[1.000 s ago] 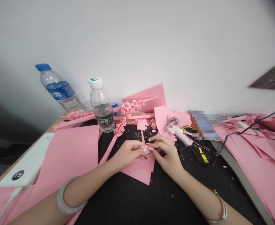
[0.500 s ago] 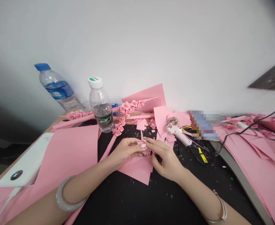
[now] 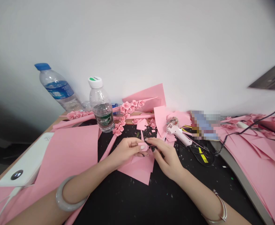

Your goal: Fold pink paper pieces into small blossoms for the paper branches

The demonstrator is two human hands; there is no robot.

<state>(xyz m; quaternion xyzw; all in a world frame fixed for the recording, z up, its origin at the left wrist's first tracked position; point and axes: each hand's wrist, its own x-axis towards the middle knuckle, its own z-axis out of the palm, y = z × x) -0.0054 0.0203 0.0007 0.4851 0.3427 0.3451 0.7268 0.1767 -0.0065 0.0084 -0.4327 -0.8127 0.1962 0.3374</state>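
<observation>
Between thumb and fingers, my left hand (image 3: 125,152) pinches a small folded piece of pink paper (image 3: 142,146) above the black table surface. At the right side of that piece, my right hand (image 3: 165,157) has its thumb and fingertips closed together; whatever they grip is too small to make out. Pink paper sheets (image 3: 137,172) lie beneath both hands. Just beyond the fingers are small pink cut pieces (image 3: 142,124) and paper roses (image 3: 119,126) on a rolled pink stem.
A green-labelled bottle (image 3: 102,114) and a tilted blue-capped bottle (image 3: 59,89) stand at the back left. A white power bank (image 3: 26,161) lies left. A glue gun (image 3: 179,133), a black cable (image 3: 242,131) and stacked pink paper (image 3: 252,156) are to the right.
My right hand's fingers have shifted slightly, with the thumb raised toward the fingertips at the paper's right edge. My left hand stays nearly in place.
</observation>
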